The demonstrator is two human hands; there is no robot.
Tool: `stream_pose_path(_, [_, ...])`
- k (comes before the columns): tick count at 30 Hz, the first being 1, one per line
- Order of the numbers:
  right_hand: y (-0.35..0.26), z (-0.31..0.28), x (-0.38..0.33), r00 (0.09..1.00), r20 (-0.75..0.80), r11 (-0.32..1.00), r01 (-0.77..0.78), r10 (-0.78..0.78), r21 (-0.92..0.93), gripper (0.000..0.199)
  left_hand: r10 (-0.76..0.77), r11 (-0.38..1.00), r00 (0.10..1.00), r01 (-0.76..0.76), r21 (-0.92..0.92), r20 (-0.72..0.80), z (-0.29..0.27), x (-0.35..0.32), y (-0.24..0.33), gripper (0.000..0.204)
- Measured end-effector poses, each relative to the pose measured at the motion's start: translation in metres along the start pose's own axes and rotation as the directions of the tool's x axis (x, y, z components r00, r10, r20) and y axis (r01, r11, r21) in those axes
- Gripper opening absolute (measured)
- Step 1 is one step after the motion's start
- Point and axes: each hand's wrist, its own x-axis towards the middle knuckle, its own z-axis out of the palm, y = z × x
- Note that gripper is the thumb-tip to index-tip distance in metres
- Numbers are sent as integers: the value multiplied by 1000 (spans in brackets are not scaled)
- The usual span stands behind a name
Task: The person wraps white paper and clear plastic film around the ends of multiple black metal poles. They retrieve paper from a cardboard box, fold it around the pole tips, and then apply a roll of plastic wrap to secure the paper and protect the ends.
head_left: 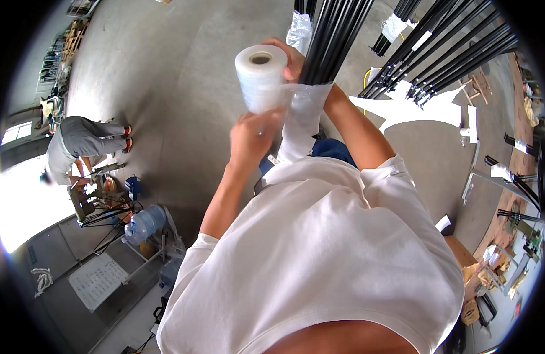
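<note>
"Since both arms come round the bundle of black rods [333, 44], where exactly does the film roll [260, 81] sit?"

"Just left of the rods, out in front of the person's body. The right grip [292, 60] comes at it from beyond the rods, and its thumb and fingers look closed about the roll's far right side. The left grip [253, 138] is at the near, lower end, but it's blurred — I can't tell whether it clasps the roll or only steadies it."

"How would you expect it to handle?"

"Fairly heavy for its bulk, I'd judge, and firm as a cylinder, with a smooth, slightly clingy skin. The film itself should be soft, thin and easy to nick. I'd hold the roll at its two ends, by the core [260, 58], so it can turn; squeezing the side would drag on the film."

"And which way does it point?"

"Its long axis looks close to upright, one open end of the core facing up toward the head. The rods run lengthwise from the film wrap [308, 109], near the body, to the far side and slightly right, out of view — stiff, probably slick, best hugged where the film binds them."
</note>
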Motion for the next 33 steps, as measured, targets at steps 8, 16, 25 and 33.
stream_pose_path(8, [-12,3,1,994,62,983,-80,91,-165,82,26,863,994,-78,-500,-111,-9,48,-19,62])
stream_pose_path(16, [-34,16,-53,987,-135,943,-35,84,331,60,-114,766,976,-33,-642,-187,-16,42,-1,69])
stream_pose_path(25, [-31,28,-56,850,-513,993,-109,121,54,23,-235,636,966,67,-769,-111,-45,16,41,71])
stream_pose_path(33, [-26,47,-48,862,-465,973,-122,201,194,24,259,929,960,-216,-300,110,-16,13,86,79])
